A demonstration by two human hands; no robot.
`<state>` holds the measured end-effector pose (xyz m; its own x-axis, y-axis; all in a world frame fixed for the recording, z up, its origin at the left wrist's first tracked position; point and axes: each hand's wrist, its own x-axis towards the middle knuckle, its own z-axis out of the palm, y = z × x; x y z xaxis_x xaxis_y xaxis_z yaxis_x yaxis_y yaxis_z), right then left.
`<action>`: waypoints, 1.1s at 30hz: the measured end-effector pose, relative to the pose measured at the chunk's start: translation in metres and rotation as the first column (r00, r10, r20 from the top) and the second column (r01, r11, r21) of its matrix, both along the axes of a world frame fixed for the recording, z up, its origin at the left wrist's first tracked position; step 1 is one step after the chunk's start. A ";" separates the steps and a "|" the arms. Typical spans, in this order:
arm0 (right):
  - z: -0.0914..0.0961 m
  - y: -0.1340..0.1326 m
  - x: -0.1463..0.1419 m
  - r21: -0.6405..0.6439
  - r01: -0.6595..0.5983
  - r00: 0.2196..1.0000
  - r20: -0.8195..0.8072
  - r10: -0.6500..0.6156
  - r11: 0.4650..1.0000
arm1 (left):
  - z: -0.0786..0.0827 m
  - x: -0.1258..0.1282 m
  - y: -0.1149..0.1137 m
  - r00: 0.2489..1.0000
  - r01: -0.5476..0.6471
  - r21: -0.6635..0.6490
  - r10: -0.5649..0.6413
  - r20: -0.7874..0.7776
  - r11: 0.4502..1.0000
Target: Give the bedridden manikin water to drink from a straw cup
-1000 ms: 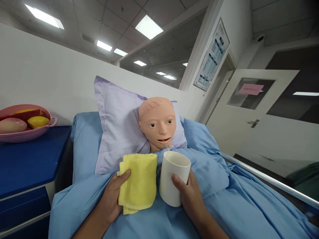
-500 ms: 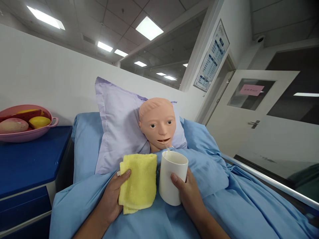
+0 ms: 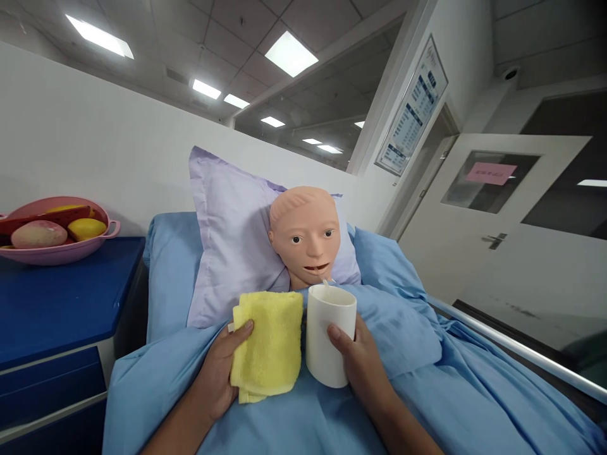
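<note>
A manikin's head point(image 3: 306, 237) rests against a pale purple pillow point(image 3: 227, 234), its mouth slightly parted. My left hand point(image 3: 222, 366) is closed on a folded yellow towel point(image 3: 269, 344), thumb in front and the other fingers hidden behind it. My right hand point(image 3: 360, 354) grips a white mug point(image 3: 329, 347) close beside the towel, below the manikin's chin. A thin, pale straw point(image 3: 325, 282) runs from the mug's rim up to the manikin's mouth. What the mug contains cannot be seen.
Blue bedding point(image 3: 403, 328) covers the bed, with a metal rail point(image 3: 516, 344) along its right side. At left, a blue-topped cabinet point(image 3: 61, 303) bears a pink basket point(image 3: 57, 253) of fruit. A door point(image 3: 484, 208) stands at the right.
The view has shifted a little, so the surroundings sit slightly farther right. Both hands keep their hold on the towel and the mug, and the straw still reaches the mouth.
</note>
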<state>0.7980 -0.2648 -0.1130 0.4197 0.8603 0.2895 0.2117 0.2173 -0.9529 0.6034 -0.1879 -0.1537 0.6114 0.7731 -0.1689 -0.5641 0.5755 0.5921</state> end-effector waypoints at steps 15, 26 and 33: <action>-0.010 -0.003 0.002 0.027 0.062 0.994 0.087 -0.064 0.998 | -0.004 0.000 0.001 0.999 0.009 0.023 -0.010 0.041 1.000; -0.017 -0.007 0.002 0.008 0.160 0.977 0.139 -0.160 0.987 | -0.003 -0.002 0.001 0.999 0.031 0.012 -0.031 0.032 0.999; -0.019 -0.007 0.004 -0.013 0.156 0.983 0.098 -0.154 0.988 | -0.002 -0.001 0.001 0.999 0.018 0.006 -0.018 0.041 1.000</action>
<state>0.8021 -0.2723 -0.1318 0.5198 0.7928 0.3183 0.3322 0.1556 -0.9303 0.6019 -0.1864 -0.1556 0.6318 0.7626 -0.1388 -0.5773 0.5824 0.5723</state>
